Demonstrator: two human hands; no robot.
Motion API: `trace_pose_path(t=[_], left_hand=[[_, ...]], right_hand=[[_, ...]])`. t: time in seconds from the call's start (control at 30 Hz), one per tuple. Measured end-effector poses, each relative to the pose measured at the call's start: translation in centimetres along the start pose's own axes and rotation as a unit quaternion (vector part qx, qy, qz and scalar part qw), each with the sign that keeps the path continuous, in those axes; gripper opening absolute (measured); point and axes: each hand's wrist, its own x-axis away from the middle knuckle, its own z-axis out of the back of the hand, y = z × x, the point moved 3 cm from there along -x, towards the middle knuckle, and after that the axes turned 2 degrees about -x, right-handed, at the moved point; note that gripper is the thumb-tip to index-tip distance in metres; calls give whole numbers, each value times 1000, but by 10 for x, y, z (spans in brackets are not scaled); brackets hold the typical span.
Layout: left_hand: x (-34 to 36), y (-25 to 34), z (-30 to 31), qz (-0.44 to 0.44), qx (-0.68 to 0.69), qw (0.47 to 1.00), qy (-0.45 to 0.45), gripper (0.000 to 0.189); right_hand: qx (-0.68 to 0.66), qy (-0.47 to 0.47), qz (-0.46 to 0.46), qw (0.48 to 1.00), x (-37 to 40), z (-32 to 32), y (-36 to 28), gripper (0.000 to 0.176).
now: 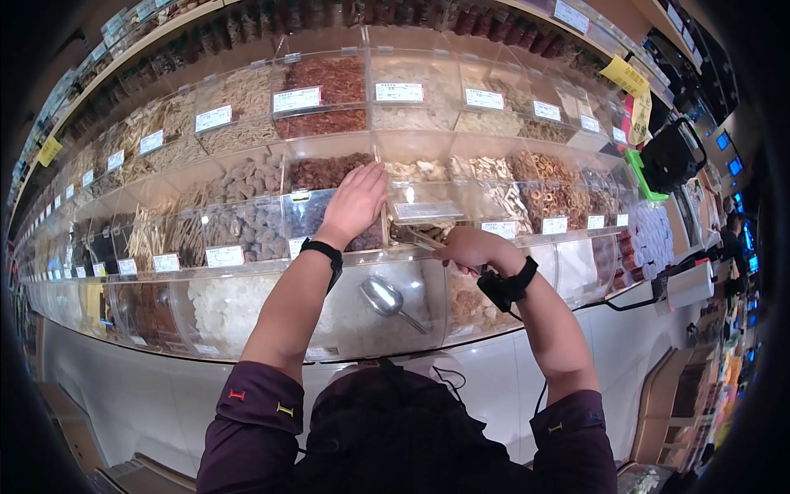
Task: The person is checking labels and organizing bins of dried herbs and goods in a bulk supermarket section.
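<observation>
My left hand point(358, 202) lies with its fingers stretched out over the divider beside a bin of dark reddish-brown dried fruit point(321, 172). My right hand point(477, 249) is closed around a thin, pale, metal-looking handle point(425, 240). The handle's far end reaches into a middle-row bin of pale dried slices point(418, 170), below a clear lid flap with a label point(428, 211). What kind of tool it is cannot be made out, as its end is hidden in the bin.
A metal scoop point(383, 296) lies in the lower bin before me. White lumps point(230, 303) fill the bin to its left. Dried rings point(553, 183) and long pale slices point(498, 183) sit at right. A black device point(673, 156) with a green edge stands beyond the bins.
</observation>
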Motion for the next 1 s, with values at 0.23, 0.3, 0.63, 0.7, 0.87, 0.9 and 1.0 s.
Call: trace_pose_path(t=[0.23,0.3,0.63,0.7,0.87,0.9,1.0], left_hand=[[1,0,2,0,-3,1000,7,43],[1,0,2,-2,-5,1000,7,43],[0,0,1,0,22,1000,16,40],[-1,1,2,0,25,1000,16,40],[2,0,3,-8,-5,1000,9,41],[1,-1,2,-3,-1,1000,6,41],[0,0,1,0,10,1000,3,42]], right_hand=[[-67,9,-34,997,24,15,21,39],[-77,23,-41,996,32,17,21,38],[-176,124,2,976,19,5,18,46],[-100,166,4,981,13,3,21,57],[17,211,-13,977,34,5,14,63],[30,202,-19,979,38,4,13,64],[66,150,-21,986,32,3,13,63]])
